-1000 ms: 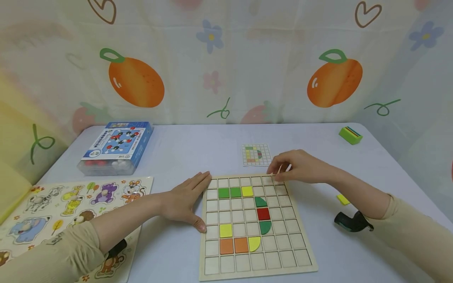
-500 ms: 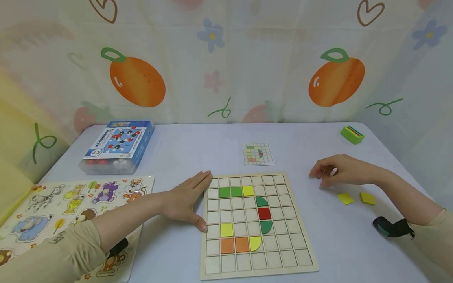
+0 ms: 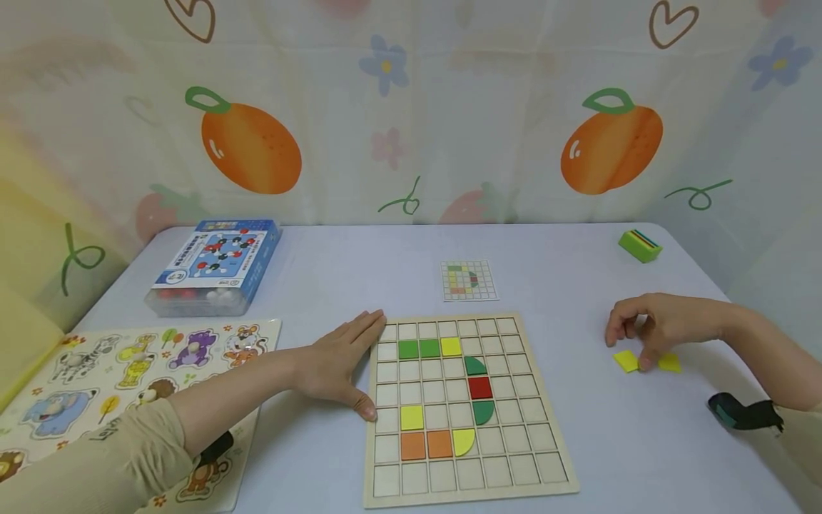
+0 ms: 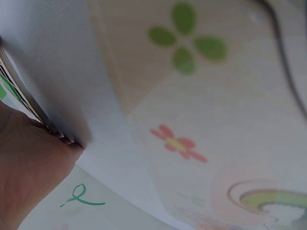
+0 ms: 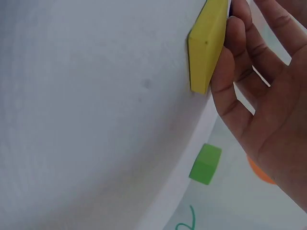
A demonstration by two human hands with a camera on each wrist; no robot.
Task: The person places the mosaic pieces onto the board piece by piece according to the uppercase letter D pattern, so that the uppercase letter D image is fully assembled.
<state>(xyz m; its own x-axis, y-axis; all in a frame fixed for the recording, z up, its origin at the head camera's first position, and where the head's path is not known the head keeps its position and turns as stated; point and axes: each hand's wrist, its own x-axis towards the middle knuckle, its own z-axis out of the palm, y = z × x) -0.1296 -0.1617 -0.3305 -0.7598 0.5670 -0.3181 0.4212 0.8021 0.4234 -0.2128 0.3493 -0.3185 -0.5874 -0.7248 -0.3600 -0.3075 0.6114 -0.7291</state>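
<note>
My left hand rests beside the left edge of a wooden grid board, its fingers straight and its thumb touching the frame. Coloured tiles sit in the board: green squares, yellow squares, orange squares, a red square and rounded green and yellow pieces. To the right of the board, my right hand hovers low with fingers bent, over two loose yellow square tiles. Its thumb is at the edge of the left tile; the right tile is partly covered. A yellow tile stands close to the fingers in the right wrist view.
A small printed grid card lies behind the board. At the back right is a green block with stripes. On the left are a boxed molecule-model set and an animal puzzle board.
My right hand has left the board's top right corner, moved right and lowered to the loose yellow tiles. My left hand has stayed at the board's edge.
</note>
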